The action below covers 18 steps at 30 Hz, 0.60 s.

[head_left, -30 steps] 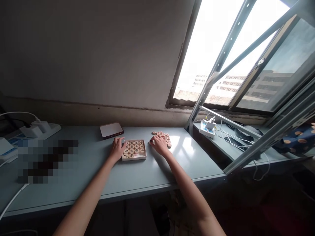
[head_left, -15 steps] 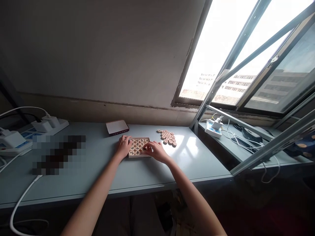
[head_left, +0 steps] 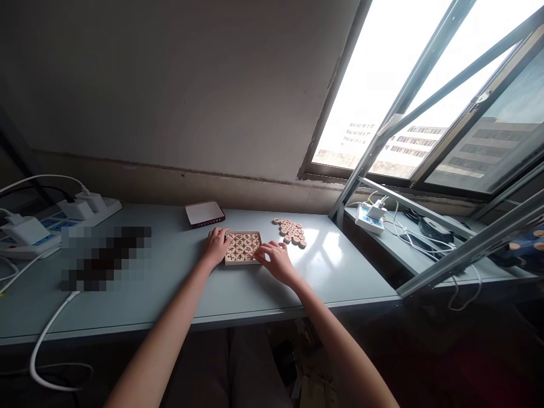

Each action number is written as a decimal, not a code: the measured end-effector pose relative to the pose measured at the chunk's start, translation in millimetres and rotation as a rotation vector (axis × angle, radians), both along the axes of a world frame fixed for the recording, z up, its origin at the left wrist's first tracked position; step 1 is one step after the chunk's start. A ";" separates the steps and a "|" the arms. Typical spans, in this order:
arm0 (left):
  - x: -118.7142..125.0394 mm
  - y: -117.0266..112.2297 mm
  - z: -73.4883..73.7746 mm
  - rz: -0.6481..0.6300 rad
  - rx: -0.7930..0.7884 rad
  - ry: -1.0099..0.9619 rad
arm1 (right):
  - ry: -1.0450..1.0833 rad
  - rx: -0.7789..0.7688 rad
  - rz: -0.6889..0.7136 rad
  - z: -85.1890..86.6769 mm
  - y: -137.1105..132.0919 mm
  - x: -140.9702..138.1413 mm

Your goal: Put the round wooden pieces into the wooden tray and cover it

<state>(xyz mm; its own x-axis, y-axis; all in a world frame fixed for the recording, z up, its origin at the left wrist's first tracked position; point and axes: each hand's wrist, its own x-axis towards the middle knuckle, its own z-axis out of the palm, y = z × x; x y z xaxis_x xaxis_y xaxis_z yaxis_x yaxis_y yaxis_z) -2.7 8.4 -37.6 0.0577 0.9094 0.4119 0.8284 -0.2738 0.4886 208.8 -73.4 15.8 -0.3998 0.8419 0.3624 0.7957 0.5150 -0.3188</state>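
A small square wooden tray [head_left: 242, 262] filled with several round wooden game pieces sits on the grey-blue table [head_left: 182, 294]. My left hand [head_left: 217, 244] rests against the tray's left edge, fingers curled on its rim. My right hand [head_left: 275, 258] lies at the tray's right front corner, fingers spread and touching the edge. A loose cluster of round pieces [head_left: 291, 232] lies on the table just beyond my right hand, in the sunlit patch.
A flat white box with a dark rim [head_left: 204, 213] lies behind the tray. Power strips with white plugs and cables [head_left: 63, 215] sit at the far left. A lower shelf [head_left: 425, 249] at the right carries a charger and wires, under metal window bars.
My right hand left the loose pile of pieces and came back to the tray's right side. My left hand stayed at the tray. The view shifted slightly.
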 end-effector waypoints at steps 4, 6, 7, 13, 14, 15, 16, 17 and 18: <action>-0.1 0.8 -0.7 -0.012 0.000 -0.006 | -0.031 0.123 -0.021 -0.6 4.8 7.5; -0.4 1.5 -1.7 -0.023 0.004 -0.006 | -0.039 0.177 -0.128 0.6 25.2 15.6; -0.7 1.7 -2.1 -0.026 0.011 -0.005 | -0.054 0.195 -0.206 0.8 39.6 20.4; -1.9 3.7 -6.0 -0.023 0.049 0.011 | -0.300 0.092 -0.447 -5.9 121.7 41.7; -2.0 4.2 -6.8 -0.026 0.054 0.012 | -0.307 0.093 -0.436 -7.4 127.0 42.0; -2.0 4.8 -7.5 -0.028 0.059 0.011 | -0.311 0.101 -0.421 -8.5 129.1 41.7; -1.9 5.2 -8.1 -0.029 0.062 0.012 | -0.322 0.111 -0.403 -9.2 128.0 41.1; -1.7 5.4 -8.4 -0.027 0.063 0.012 | -0.334 0.125 -0.382 -9.2 124.1 40.5; -1.4 5.6 -8.5 -0.026 0.062 0.013 | -0.339 0.139 -0.360 -8.5 117.9 40.2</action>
